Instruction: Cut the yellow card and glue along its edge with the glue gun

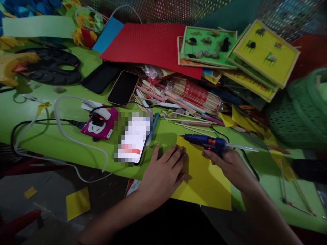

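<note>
My right hand [230,163] is wrapped round the handle of a blue hot glue gun [204,141], a glue stick [242,147] poking out of its back end. The gun's nozzle points left, over the top left corner of a yellow sheet [204,180]. A small red light glows on its body. My left hand [166,170] lies flat with fingers spread, its fingertips on the sheet's left edge. Just beyond that hand are a phone with a lit screen [134,139] and a blue pen [154,124].
A pink power strip [99,126] with cables sits at left, near a black paint palette [51,64] and two dark phones. Behind lie a red sheet [145,44], bundled wooden sticks [194,93] and framed yellow and green panels [268,51]. A green basket [298,109] stands right.
</note>
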Demonstrator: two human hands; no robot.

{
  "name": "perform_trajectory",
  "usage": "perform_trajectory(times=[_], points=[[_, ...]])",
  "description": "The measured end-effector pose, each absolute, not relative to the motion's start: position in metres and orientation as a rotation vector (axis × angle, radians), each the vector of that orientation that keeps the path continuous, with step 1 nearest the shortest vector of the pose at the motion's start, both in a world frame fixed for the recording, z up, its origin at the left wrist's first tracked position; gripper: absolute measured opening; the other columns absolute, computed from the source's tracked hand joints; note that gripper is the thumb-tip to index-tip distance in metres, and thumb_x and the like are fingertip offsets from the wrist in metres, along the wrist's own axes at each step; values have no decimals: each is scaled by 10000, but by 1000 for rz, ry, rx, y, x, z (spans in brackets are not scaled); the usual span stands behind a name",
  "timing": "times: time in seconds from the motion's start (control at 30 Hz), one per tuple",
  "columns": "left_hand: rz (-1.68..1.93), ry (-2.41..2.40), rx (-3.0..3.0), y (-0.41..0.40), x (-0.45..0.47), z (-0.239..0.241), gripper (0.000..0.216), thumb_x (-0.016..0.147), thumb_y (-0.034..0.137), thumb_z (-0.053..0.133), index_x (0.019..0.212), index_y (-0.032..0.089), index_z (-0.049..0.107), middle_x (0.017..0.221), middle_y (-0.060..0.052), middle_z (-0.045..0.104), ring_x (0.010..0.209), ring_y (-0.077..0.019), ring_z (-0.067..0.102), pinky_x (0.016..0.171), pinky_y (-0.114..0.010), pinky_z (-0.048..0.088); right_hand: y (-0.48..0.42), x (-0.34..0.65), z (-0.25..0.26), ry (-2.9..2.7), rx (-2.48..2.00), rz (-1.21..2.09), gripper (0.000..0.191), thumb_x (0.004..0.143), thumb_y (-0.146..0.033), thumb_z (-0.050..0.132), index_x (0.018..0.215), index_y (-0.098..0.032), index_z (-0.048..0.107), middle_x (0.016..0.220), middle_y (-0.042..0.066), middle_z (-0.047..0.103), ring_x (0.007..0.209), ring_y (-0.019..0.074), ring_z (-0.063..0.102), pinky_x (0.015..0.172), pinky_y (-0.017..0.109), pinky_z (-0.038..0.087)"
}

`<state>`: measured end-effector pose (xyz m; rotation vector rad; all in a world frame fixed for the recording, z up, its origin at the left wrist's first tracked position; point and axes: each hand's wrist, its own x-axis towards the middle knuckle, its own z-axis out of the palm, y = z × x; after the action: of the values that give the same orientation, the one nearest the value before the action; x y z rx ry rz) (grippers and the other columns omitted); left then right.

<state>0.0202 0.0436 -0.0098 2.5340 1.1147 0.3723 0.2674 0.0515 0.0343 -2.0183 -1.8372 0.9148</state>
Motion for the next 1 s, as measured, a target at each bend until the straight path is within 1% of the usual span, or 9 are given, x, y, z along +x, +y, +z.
perform_trajectory(times=[0.13, 0.33, 0.5, 0.7, 0.87, 1.0], points=[[383, 1108, 2527, 44, 20, -10, 484, 1038, 461, 362, 1460, 245, 460, 1575, -20, 443, 1474, -211, 351, 1219, -577, 232, 51, 269, 36, -1840, -2025, 916, 383, 930, -561, 545, 920, -219, 718, 745, 47, 705, 739, 267, 659, 638, 348, 492], [391, 1122, 2547, 44, 20, -8, 482, 1017, 457, 427, 1449, 252, 488, 1548, -40, 483, 1453, -241, 390, 1207, -576, 267, 52, 265, 33, -1830, -1988, 928, 374, 927, -549, 555, 911, -214, 720, 786, 49, 724, 743, 262, 662, 631, 339, 487], [375, 1119, 2544, 44, 20, -9, 480, 1027, 464, 397, 1459, 266, 465, 1566, -14, 457, 1469, -227, 365, 1209, -588, 260, 51, 266, 35, -1840, -2017, 896, 402, 926, -572, 541, 899, -212, 717, 776, 57, 724, 744, 271, 666, 621, 339, 479], [367, 1110, 2520, 45, 21, -8, 479, 1028, 454, 405, 1459, 255, 464, 1574, -19, 444, 1471, -223, 361, 1226, -588, 221, 48, 269, 38, -1844, -2035, 890, 401, 935, -571, 537, 979, -225, 734, 742, 45, 711, 725, 268, 662, 621, 343, 477], [389, 1116, 2518, 45, 20, -8, 475, 1019, 445, 434, 1454, 256, 468, 1559, -13, 468, 1459, -225, 383, 1221, -587, 244, 51, 263, 37, -1858, -2022, 881, 412, 927, -587, 537, 919, -225, 733, 742, 48, 713, 716, 269, 664, 628, 349, 478], [387, 1102, 2509, 44, 20, -9, 473, 1024, 444, 423, 1455, 253, 464, 1573, -14, 445, 1470, -218, 365, 1228, -589, 218, 51, 265, 38, -1877, -2025, 866, 416, 926, -594, 532, 955, -230, 733, 742, 50, 710, 723, 272, 667, 631, 349, 476]])
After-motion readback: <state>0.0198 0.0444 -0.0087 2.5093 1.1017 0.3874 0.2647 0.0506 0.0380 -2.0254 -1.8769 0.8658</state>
